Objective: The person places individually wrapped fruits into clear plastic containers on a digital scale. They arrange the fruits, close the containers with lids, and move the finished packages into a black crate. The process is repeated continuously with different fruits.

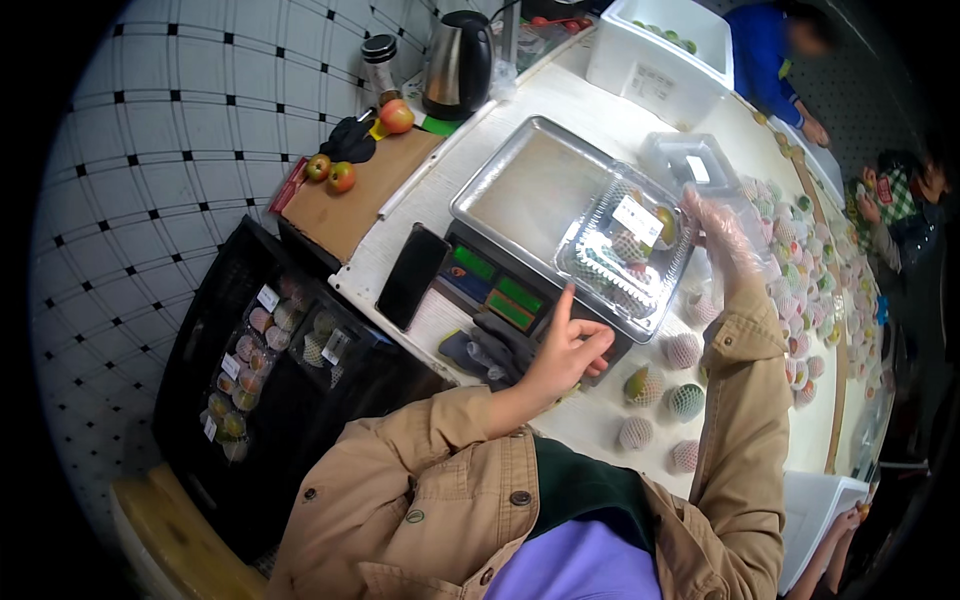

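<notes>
My left hand (570, 349) is bare and holds nothing; its index finger points out and the other fingers curl loosely. The fingertip is at the near edge of a digital scale's metal pan (536, 172), close to a clear plastic clamshell box (600, 240). The labelled box holds several fruits, some in foam nets, and sits on the pan's right end. My right hand (720, 232), in a clear plastic glove, grips the box's far right edge; its fingertips are partly hidden by glare. Lit green displays (514, 300) show on the scale body.
A black phone (412, 276) leans by the scale, near dark gloves (499, 349). Netted fruits (787, 277) cover the right. Behind stand an empty clamshell (690, 165), foam box (660, 64) and kettle (456, 67). A black crate (225, 420) holds packed fruit. Other people work across the table.
</notes>
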The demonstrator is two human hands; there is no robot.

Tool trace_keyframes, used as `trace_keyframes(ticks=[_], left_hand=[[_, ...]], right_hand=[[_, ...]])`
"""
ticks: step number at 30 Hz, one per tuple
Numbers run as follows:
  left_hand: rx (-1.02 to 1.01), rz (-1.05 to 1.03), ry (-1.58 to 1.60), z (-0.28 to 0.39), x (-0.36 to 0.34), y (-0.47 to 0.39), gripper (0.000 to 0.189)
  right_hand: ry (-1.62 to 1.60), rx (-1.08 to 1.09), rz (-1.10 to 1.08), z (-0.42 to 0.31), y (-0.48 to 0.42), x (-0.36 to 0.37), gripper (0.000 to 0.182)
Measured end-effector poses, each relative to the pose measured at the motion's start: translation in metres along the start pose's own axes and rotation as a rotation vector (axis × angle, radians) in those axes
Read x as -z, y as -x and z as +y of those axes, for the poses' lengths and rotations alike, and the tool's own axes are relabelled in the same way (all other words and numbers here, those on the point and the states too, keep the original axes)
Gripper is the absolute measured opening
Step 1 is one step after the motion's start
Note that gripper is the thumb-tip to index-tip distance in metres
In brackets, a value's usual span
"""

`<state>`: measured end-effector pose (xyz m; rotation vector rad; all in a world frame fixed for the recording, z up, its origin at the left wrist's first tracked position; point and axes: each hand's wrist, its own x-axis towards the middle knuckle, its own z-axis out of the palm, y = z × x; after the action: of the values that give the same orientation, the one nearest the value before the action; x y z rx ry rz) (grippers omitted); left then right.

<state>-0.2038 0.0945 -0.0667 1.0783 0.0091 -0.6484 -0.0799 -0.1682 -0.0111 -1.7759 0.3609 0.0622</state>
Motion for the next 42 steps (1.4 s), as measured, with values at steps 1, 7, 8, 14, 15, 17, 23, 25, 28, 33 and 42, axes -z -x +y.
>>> trace_keyframes(ticks=[1, 7, 8, 14, 15, 17, 23, 25, 28, 33, 42], left_hand=[[-0.003, 0.006, -0.008, 0.002, -0.002, -0.004, 0.092], [-0.421, 0.070, -0.051, 0.013, 0.021, -0.004, 0.106], [-0.544, 0.141, -0.108, 0.017, 0.023, -0.007, 0.107], [-0.531, 0.082, 0.596, 0.088, 0.111, 0.085, 0.076], [-0.584, 0.174, 0.665, 0.090, 0.130, 0.108, 0.068], [-0.686, 0.327, 0.645, 0.085, 0.179, 0.159, 0.058], [-0.512, 1.114, 0.328, 0.055, 0.291, 0.352, 0.055], [-0.321, 1.275, 0.240, 0.034, 0.309, 0.413, 0.057], [-0.004, 1.480, 0.189, -0.004, 0.327, 0.489, 0.067], [0.714, 1.782, -0.400, -0.026, 0.380, 0.539, 0.056], [0.233, 1.395, -0.932, 0.030, 0.478, 0.457, 0.048]], right_hand=[[-0.016, -0.010, -0.034, -0.003, 0.004, -0.002, 0.052], [-0.102, 0.079, -0.141, -0.010, 0.020, 0.014, 0.038], [-0.109, 0.202, -0.169, -0.014, 0.035, 0.005, 0.040], [-0.409, 0.395, -0.580, -0.085, 0.121, -0.103, 0.050], [-0.366, 0.394, -0.676, -0.090, 0.122, -0.114, 0.052], [0.101, 0.506, -0.376, -0.080, 0.099, -0.106, 0.031], [0.795, 0.338, 0.061, 0.043, -0.022, 0.028, 0.040], [1.057, 0.385, 0.096, 0.075, -0.036, 0.048, 0.039], [0.978, 0.396, 0.137, 0.098, -0.045, 0.050, 0.037], [1.229, 0.275, 0.180, 0.090, -0.064, 0.076, 0.038], [1.135, 0.004, 0.074, 0.085, -0.067, 0.061, 0.032]])
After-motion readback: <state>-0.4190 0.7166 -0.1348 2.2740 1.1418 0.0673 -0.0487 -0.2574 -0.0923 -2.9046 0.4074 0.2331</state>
